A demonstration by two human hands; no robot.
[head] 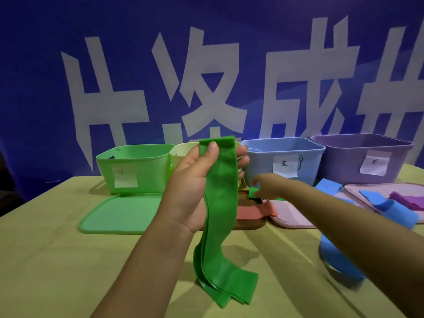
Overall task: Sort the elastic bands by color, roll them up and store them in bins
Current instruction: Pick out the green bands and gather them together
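Note:
My left hand [195, 180] holds up a bunch of green elastic bands [221, 214], thumb pinching their top; the lower ends trail onto the table. Farther back, my right hand [267, 185] grips the end of another green band [253, 192] lying by the red lid. Four bins stand in a row at the back: green bin [133, 166], pale yellow bin [181, 154] mostly hidden behind my left hand, blue bin [282, 159] and purple bin [362, 157]. Blue bands [387, 207] lie at the right, under and beside my right forearm.
A green lid [121, 212], a red lid [250, 216] and two pink lids [291, 214] lie flat in front of the bins. Folded purple bands [410, 199] rest on the right pink lid. A blue banner wall stands right behind the bins.

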